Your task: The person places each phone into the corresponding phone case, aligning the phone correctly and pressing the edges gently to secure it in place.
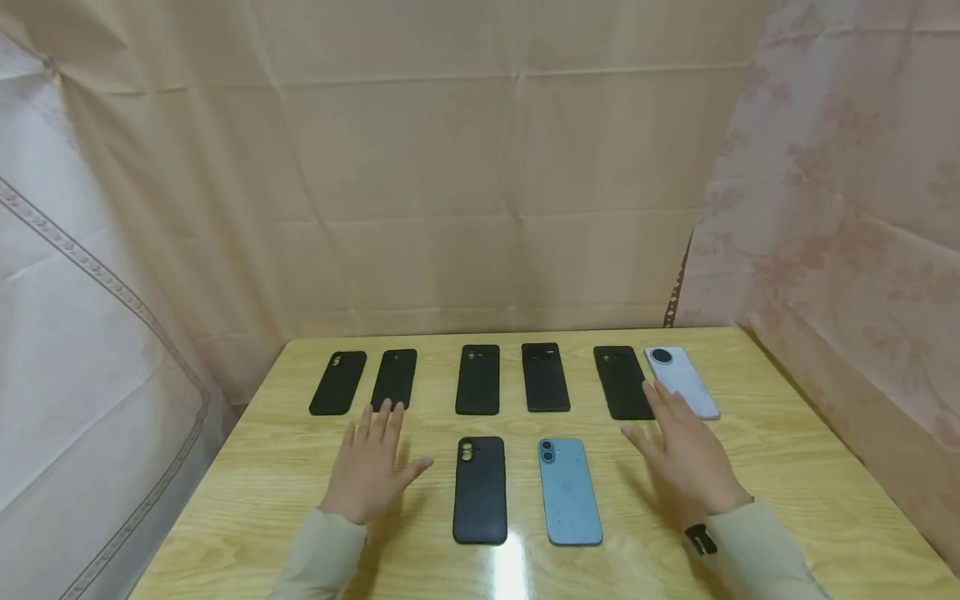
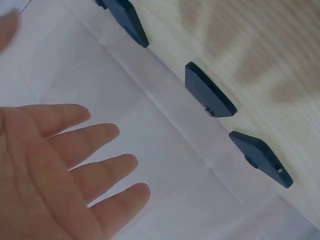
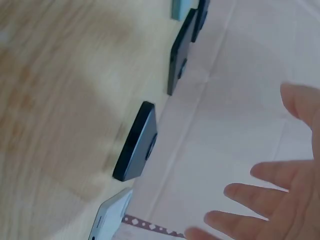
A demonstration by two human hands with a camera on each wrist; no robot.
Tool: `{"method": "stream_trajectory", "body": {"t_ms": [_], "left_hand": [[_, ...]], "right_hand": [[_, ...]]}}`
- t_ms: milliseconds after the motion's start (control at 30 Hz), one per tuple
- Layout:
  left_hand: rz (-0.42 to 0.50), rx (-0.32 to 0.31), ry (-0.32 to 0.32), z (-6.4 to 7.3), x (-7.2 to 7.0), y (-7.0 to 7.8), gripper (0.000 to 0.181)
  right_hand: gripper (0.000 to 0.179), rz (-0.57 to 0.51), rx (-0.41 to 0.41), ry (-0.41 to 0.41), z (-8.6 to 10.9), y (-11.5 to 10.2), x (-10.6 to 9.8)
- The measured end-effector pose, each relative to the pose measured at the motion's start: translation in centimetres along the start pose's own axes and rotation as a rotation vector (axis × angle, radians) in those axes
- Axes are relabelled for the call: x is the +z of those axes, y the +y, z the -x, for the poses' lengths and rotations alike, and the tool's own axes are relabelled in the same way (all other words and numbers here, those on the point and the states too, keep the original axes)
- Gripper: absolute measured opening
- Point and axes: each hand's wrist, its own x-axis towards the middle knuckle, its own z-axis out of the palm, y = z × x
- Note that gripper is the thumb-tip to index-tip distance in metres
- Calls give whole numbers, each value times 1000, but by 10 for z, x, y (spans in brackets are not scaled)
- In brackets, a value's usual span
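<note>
My left hand (image 1: 370,475) is held over the left part of the table with its fingers spread, holding nothing. Its fingertips overlap the lower end of a dark phone (image 1: 394,379) in the head view. A black phone case (image 1: 337,383) with a camera cut-out lies left of that phone. My right hand (image 1: 686,454), also spread and holding nothing, is over the right side. Its fingers come close to another black case (image 1: 622,382) and a pale lilac phone (image 1: 686,385) with a round camera. Between the hands lie a black case (image 1: 480,492) and a blue phone (image 1: 571,492), side by side.
In the middle of the back row are a black case (image 1: 477,380) and a dark phone (image 1: 546,377). The wooden table (image 1: 247,500) ends at a beige cloth (image 1: 480,192) behind it. Pale curtains (image 1: 847,208) hang at both sides.
</note>
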Motion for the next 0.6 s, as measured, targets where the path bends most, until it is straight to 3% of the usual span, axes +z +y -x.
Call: {"method": "stream_trajectory", "body": {"t_ms": [167,333,600], "left_hand": [[20,33,82,-3,-9,0,76],[184,5,142,-3,-15,5,68],[525,-114,10,-3,-20,19,73]], "right_hand": [[78,-148,29,34,-1,-5,-6],[73,-226,58,46,-3,-12,-11],[76,-348,133,-45,-7,-20,-13]]}}
